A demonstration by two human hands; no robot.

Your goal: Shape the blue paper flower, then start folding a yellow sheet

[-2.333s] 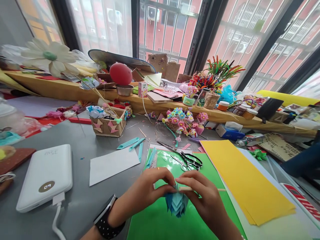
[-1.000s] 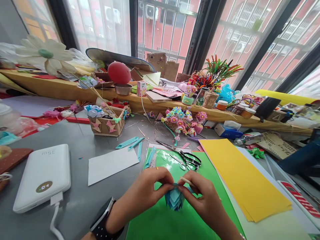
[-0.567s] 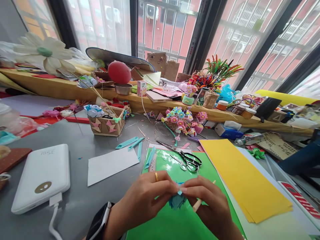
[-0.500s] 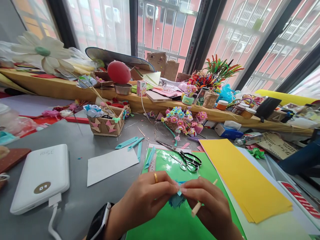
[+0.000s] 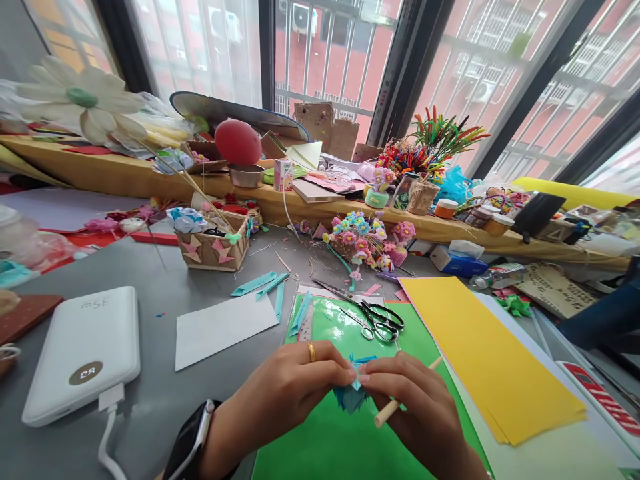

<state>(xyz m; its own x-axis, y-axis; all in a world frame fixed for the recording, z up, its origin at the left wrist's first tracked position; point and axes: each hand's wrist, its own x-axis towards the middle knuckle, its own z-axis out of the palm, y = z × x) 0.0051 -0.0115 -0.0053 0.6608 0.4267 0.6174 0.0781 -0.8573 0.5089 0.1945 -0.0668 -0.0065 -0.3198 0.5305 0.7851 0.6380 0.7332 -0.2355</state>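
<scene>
Between my fingertips is a small blue folded-paper piece (image 5: pixel 351 397) with pointed edges. My left hand (image 5: pixel 295 377), with a ring and a watch, pinches its left side. My right hand (image 5: pixel 417 393) pinches the right side, and a pale wooden stick (image 5: pixel 388 413) is tucked among its fingers, one end showing below and the other above. Both hands are over a green sheet (image 5: pixel 305 440). Just beyond them lie black-handled scissors (image 5: pixel 383 320) and a smaller silver pair (image 5: pixel 367 331). The underside of the paper piece is partly hidden by my fingers.
Left of the green sheet are a white paper (image 5: pixel 225 333), blue folded strips (image 5: pixel 255 283) and a white power bank (image 5: pixel 83 353) with a cable. Yellow paper (image 5: pixel 490 360) lies on the right. A decorated box (image 5: pixel 213 250) and crocheted flowers (image 5: pixel 360 233) stand farther back, before a crowded ledge.
My hands and the blue paper piece stay in nearly the same place. The wooden stick's near end has shifted slightly left, and the paper piece has tilted a little.
</scene>
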